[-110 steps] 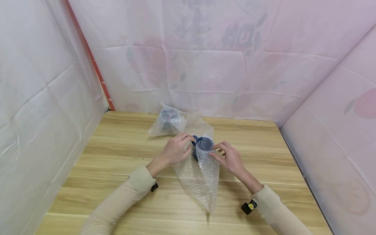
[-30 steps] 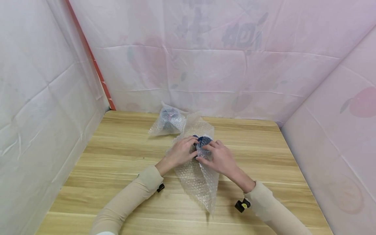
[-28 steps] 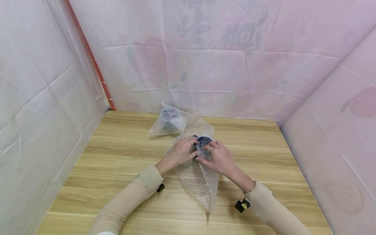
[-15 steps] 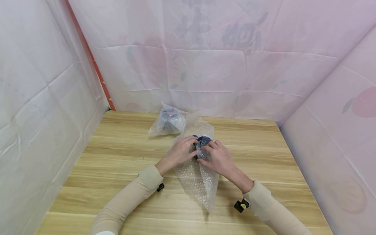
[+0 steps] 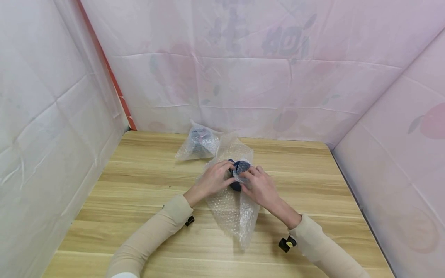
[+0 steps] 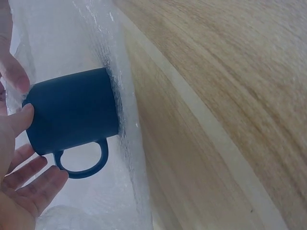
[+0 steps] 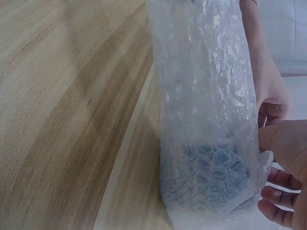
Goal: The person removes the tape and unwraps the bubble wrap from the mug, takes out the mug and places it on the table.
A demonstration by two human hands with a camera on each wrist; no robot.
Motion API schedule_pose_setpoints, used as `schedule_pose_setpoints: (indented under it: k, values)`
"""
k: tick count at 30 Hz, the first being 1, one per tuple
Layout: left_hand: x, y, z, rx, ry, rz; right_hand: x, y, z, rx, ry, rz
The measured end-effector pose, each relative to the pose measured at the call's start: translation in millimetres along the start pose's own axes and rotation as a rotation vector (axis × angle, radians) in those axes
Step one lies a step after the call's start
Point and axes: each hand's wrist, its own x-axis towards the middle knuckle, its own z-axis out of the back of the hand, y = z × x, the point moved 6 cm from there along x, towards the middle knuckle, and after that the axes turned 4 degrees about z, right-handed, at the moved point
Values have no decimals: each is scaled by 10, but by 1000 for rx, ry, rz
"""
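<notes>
A dark blue mug (image 6: 72, 110) stands upright on a sheet of bubble wrap (image 5: 224, 216) near the table's middle. My left hand (image 5: 213, 178) holds it near the rim. In the left wrist view the thumb presses its side, and the fingers lie by the handle (image 6: 82, 173). My right hand (image 5: 260, 187) pinches a bubble wrap flap (image 7: 206, 86) at the mug's right side, fingers over the mouth and thumb outside. In the right wrist view the film covers that side, and the mug shows through it as pale blue.
A bubble-wrapped bundle (image 5: 201, 142) sits at the back left, against the sheet's far part; its contents show only dimly. The wooden table (image 5: 139, 193) is enclosed by pale printed cloth (image 5: 236, 85) at the back and both sides.
My right hand has come left onto the mug's mouth with the bubble wrap. The flap across the mug's front has shifted right, baring its dark side. My left hand has moved slightly right.
</notes>
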Motion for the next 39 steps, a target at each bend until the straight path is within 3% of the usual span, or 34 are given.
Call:
schedule_pose_setpoints:
  k: [13,25,32,39]
  values:
    - [31,-17,-4,-44,9,28,-52,-15,114,37,-35,-10]
    - [68,-39,-5,-40,-6,35,-149,-68,263,54,-124,-22]
    - [90,-47,-40,-32,26,45,-254,-139,355,38,-206,-44]
    - [121,-66,-75,0,52,45,-367,-236,433,51,-224,-98]
